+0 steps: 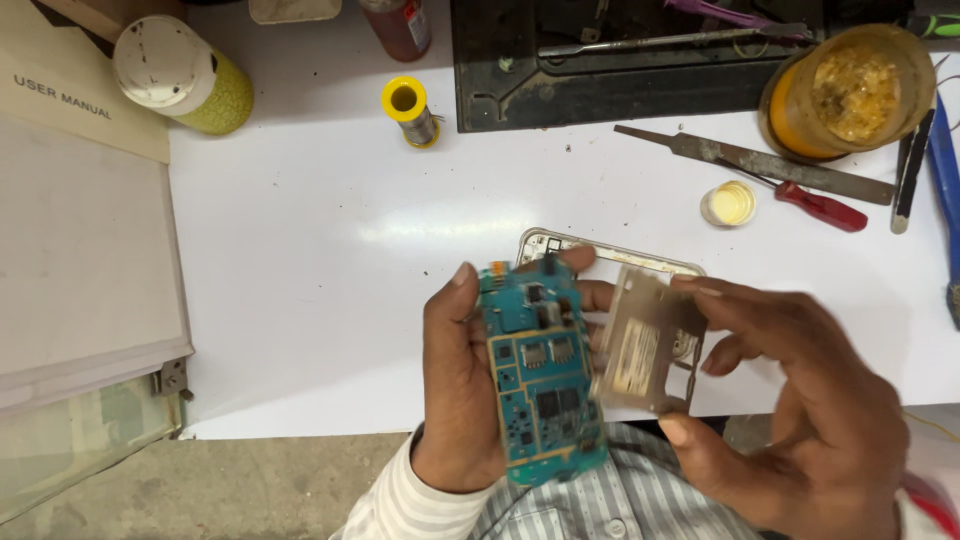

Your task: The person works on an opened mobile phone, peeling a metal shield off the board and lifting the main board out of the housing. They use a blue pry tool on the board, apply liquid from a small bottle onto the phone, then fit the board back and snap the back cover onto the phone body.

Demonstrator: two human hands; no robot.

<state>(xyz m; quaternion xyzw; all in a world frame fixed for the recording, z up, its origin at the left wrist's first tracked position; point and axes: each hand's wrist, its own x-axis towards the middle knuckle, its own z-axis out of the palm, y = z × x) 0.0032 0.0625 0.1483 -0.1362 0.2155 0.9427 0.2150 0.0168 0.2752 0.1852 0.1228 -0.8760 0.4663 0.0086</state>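
Above the white counter (320, 250), at left, my left hand (460, 390) is closed on a blue-green circuit board (540, 375), thumb and fingers pinching its long edges; judged light, thin, stiff and fragile, it is best taken by the bare rims, off the chips; at right, my right hand (800, 400) grips a blurred thin metal plate (645, 345) by its edges, likely bendable; behind both lies a phone frame (560, 243).

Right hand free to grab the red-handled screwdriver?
Probably not: the right hand is holding a grey metal plate. The red-handled screwdriver lies uncovered on the white table, path open.
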